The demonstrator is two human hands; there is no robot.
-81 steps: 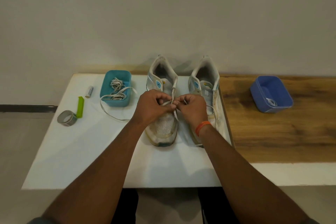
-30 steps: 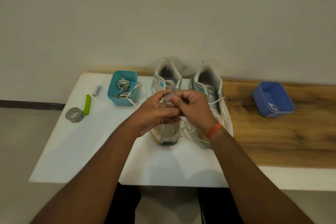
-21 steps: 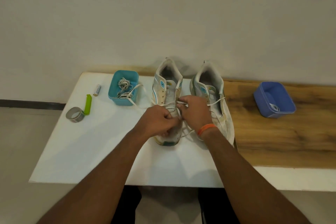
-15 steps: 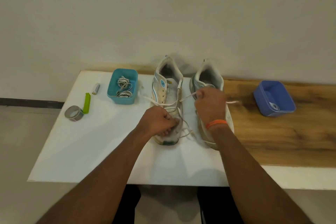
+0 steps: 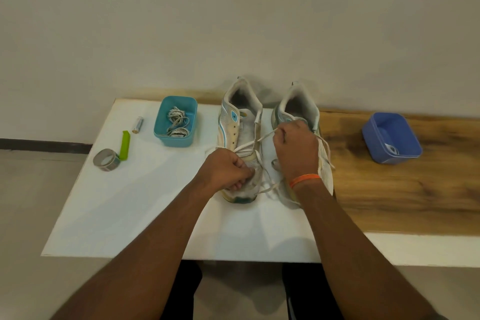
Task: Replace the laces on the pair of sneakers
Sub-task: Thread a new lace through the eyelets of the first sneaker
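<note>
Sneakers stand side by side, toes toward the person, near the middle of a white board [image 5: 135, 205] that lies on a wooden tabletop [image 5: 405, 197]. On the left sneaker [image 5: 240, 125] the left hand [image 5: 228, 169] is clenched over the toe end, fingers curled round the lowest part of the lacing. From there a white lace [image 5: 249, 145] runs taut across the tongue and up to the right hand [image 5: 297, 149], which pinches its free end above the right sneaker [image 5: 298, 101] — an orange band [image 5: 304, 179] circles that wrist. Loose lace trails on the board between the two shoes and along the outer side of the right one.

At the back left sits a teal tub [image 5: 158, 125] holding coiled laces [image 5: 178, 122]. Further left lie a small battery [image 5: 137, 124], a green clip [image 5: 125, 145] and a roll of grey tape [image 5: 107, 160] — clip and tape touch. Well apart on the bare wood to the right is a blue tub [image 5: 376, 135] with something small and pale inside, too small to make out.
</note>
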